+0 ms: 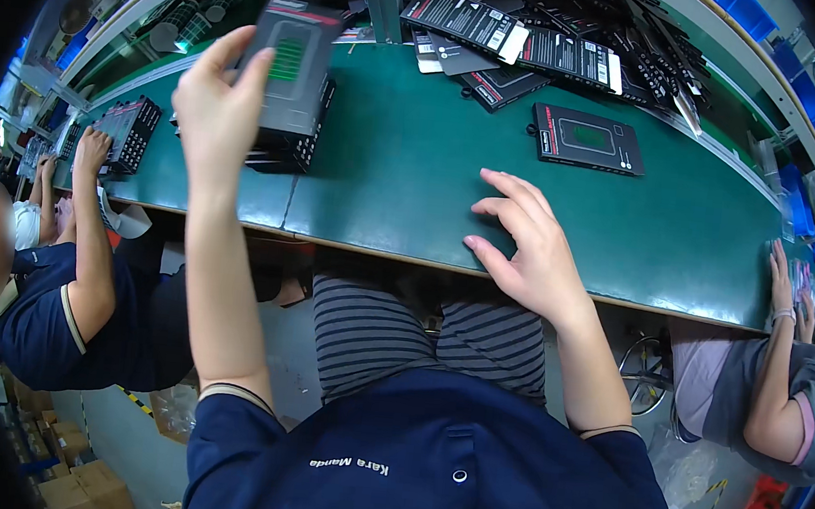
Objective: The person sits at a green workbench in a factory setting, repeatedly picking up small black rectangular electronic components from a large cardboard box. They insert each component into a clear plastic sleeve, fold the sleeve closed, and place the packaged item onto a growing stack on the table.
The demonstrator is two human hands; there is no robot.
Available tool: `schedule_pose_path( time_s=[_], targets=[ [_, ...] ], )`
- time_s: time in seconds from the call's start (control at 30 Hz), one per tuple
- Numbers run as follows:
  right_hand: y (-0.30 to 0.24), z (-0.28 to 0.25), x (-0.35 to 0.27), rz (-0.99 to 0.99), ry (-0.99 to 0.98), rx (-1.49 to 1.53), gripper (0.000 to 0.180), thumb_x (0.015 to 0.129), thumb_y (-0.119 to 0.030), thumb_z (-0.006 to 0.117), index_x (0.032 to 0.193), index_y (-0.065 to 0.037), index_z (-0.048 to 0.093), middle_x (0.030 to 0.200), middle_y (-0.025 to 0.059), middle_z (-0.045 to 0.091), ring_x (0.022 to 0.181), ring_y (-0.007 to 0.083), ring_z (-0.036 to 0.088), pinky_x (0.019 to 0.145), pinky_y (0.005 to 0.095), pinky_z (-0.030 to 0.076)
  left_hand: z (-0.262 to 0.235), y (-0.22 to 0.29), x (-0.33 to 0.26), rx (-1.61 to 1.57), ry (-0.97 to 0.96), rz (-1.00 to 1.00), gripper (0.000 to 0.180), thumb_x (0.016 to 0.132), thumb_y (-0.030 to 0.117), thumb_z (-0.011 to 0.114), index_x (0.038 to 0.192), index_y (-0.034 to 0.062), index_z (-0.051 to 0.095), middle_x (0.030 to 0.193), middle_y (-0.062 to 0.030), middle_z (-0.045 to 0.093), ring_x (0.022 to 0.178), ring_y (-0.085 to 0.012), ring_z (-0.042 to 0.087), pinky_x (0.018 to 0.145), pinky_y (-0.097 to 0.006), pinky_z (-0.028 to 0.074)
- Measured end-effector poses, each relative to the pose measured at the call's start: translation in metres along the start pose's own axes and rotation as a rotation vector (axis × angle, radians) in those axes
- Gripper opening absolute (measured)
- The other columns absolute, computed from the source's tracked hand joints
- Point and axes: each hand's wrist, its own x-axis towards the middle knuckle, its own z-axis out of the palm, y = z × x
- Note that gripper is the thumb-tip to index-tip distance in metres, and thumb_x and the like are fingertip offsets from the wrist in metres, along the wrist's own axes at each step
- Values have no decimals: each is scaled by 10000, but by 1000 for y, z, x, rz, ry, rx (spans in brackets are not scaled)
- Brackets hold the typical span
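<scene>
My left hand point(222, 107) grips the near left edge of a flat black box point(300, 37) with a phone-shaped outline and a green patch in its middle. That box is at the top of a stack of similar black boxes point(302, 148); I cannot tell whether it rests on them or hangs just above. Over the bench's front edge, my right hand point(534, 251) is open, fingers apart and holding nothing. Farther right, a single black box point(587, 139) with the same kind of outline lies face up by itself on the green bench.
A heap of black boxes point(561, 55) fills the bench's far side, near a metal post point(381, 0). At left, a co-worker's hand point(93, 148) touches another row of black boxes point(129, 133). Another person's hand point(782, 278) is at the bench's right end.
</scene>
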Motion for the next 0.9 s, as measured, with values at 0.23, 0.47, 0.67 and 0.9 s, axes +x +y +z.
schedule_pose_path(
  time_s=[0.23,0.47,0.67,0.9],
  targets=[
    [17,-3,6,104,89,-9,499,814,-218,746,1248,-54,562,1429,210,473,1371,438,375,1125,527,326,-12,89,-55,-101,-366,469,125,908,64,638,985,24,729,1046,-143,716,1033,-306,675,929,-379,509],
    [64,-42,1,358,22,-799,609,927,-426,622,1419,-90,496,1505,245,386,1381,457,347,1139,594,237,0,132,-113,-141,-565,870,189,910,147,608,1047,43,685,1081,-132,687,1049,-268,645,920,-364,490],
    [40,-32,-19,287,49,-608,495,939,-363,604,1356,-102,549,1456,193,471,1340,418,421,1144,588,231,5,137,-117,-235,-547,808,298,965,196,548,1167,-9,623,1193,-159,637,1152,-251,590,1000,-366,438],
    [90,-77,-45,329,344,-446,430,935,-300,629,1302,-82,576,1490,235,404,1397,476,311,1159,549,237,1,162,-124,-525,-339,729,433,1029,254,478,1308,-69,550,1325,-192,578,1273,-231,527,1094,-369,376]
  ],
)
